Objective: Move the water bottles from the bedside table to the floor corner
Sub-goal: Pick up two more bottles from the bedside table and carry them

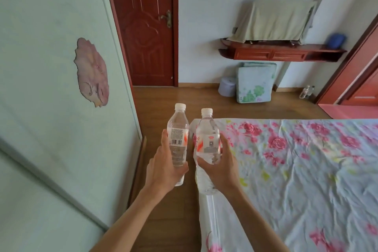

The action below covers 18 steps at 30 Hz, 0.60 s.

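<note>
Bare forearms (131, 217) rise from the lower edge. At lower centre, the left hand (163, 170) wraps thumb and fingers (180, 170) round the left bottle (177, 141), just below its label. Just right of it, the right bottle (207, 147) stands upright in the right hand (222, 166), gripped at mid-body. Both look full, so fairly heavy, and their thin smooth walls may dent or slip; a mid-body hold suits them. Further right lies the bed (306, 170). At upper right, more bottles (306, 91) stand in the floor corner (290, 98).
</note>
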Motion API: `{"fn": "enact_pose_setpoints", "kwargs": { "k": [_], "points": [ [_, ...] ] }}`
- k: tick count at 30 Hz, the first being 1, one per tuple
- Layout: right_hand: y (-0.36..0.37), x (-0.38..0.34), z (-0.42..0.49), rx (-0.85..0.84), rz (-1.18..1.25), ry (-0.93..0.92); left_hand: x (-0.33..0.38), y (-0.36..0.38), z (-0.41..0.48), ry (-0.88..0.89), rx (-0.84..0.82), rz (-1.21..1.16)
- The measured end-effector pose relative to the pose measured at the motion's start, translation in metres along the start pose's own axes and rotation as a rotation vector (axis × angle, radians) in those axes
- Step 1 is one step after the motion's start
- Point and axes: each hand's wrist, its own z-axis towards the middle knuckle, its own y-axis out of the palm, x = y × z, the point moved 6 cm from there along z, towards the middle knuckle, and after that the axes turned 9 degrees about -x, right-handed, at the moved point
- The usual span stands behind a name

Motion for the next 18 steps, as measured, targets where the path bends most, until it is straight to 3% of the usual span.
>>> {"fn": "enact_pose_setpoints", "kwargs": {
  "k": [18],
  "points": [
    [0.07, -0.039, 0.175, 0.0, -0.01, 0.013, -0.078, -0.047, 0.17, -0.02, 0.022, 0.008]
  ]
}}
